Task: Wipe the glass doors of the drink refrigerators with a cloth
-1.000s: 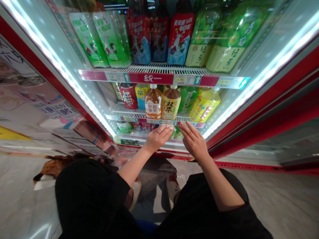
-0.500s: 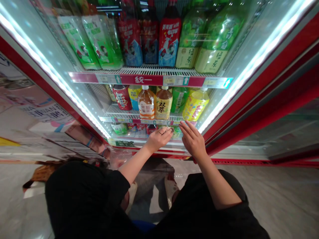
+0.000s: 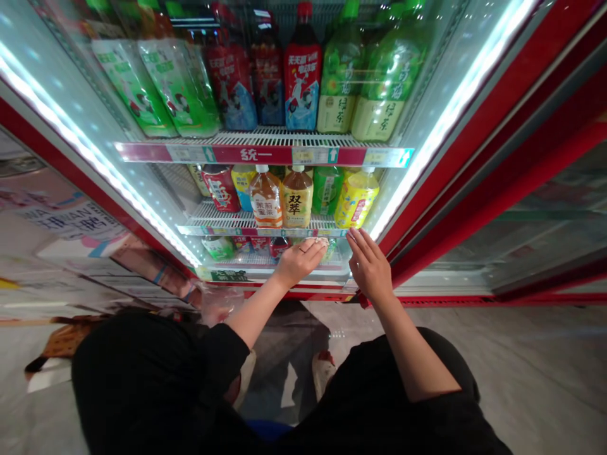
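My left hand (image 3: 300, 260) is closed at the fingertips on a small white crumpled thing (image 3: 323, 242), too small to tell its kind. It is in front of the lowest shelf, just below the rail of the middle shelf (image 3: 222, 231). My right hand (image 3: 368, 262) holds nothing I can see. Its fingers stretch upward side by side, their tips close to the right end of that rail. Above the hands stand a milk tea bottle (image 3: 267, 203), a bottle with a tan label (image 3: 297, 203) and a yellow bottle (image 3: 358, 201).
Larger bottles, such as a red-labelled one (image 3: 302, 82), fill the upper shelf behind its rail (image 3: 279, 155). Bright light strips run along both sides of the cooler. A red door frame (image 3: 441, 208) is on the right. Printed cartons (image 3: 61, 227) are stacked on the left.
The view has shifted, so the cooler and its bottles appear farther left. My left hand stays by the lowest shelf. My right hand keeps its stretched fingers, now near the yellow bottle.
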`<action>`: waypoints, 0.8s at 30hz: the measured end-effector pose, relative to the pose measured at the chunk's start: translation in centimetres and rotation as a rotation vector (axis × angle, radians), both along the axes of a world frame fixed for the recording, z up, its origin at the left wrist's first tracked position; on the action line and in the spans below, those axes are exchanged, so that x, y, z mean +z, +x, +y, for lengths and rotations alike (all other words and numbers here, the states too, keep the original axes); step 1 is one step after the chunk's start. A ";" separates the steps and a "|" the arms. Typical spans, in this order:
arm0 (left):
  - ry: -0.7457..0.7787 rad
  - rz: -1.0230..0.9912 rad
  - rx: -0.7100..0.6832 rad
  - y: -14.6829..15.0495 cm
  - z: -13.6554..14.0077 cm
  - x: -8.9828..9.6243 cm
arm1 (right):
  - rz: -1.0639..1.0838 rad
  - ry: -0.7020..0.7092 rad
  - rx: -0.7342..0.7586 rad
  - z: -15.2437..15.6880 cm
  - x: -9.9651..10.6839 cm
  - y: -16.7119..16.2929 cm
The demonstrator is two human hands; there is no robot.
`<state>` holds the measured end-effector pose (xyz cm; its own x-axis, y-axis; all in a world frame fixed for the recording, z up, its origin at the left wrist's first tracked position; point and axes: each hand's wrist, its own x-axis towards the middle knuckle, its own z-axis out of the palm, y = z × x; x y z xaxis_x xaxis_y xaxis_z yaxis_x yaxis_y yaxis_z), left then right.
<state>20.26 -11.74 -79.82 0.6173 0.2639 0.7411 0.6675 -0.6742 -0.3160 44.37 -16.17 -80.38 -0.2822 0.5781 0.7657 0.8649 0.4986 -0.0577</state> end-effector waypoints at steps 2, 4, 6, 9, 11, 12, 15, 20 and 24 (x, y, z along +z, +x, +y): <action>-0.001 0.007 -0.006 0.2 0.1 0.6 | -0.009 -0.038 0.010 -0.1 -0.8 0.5; -0.029 -0.018 0.010 0.9 0.3 1.3 | -0.016 -0.067 0.020 -0.3 -1.3 1.0; -0.089 -0.047 0.029 1.8 0.3 1.7 | -0.027 -0.078 0.018 -0.8 -1.4 1.3; -0.180 -0.021 0.011 3.1 0.3 1.4 | -0.031 -0.088 -0.010 -1.2 -1.3 1.5; -0.199 0.028 -0.033 3.4 0.2 1.0 | -0.019 -0.088 -0.046 -1.3 -1.2 1.5; -0.199 0.050 -0.057 3.4 0.2 0.9 | -0.012 -0.087 -0.062 -1.3 -1.2 1.6; -0.187 0.087 -0.092 3.3 0.2 1.3 | 0.002 -0.058 -0.084 -1.1 -1.3 2.0; -0.153 0.069 -0.035 5.0 0.3 2.9 | 0.045 -0.051 -0.110 -1.0 -1.8 3.2; -0.176 0.103 -0.084 7.0 0.5 2.5 | 0.094 -0.059 -0.162 -1.3 -2.1 4.3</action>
<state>27.23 -11.21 -77.32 0.7125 0.3283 0.6201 0.5774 -0.7766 -0.2522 48.68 -17.47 -82.48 -0.1105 0.6551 0.7475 0.9229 0.3468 -0.1675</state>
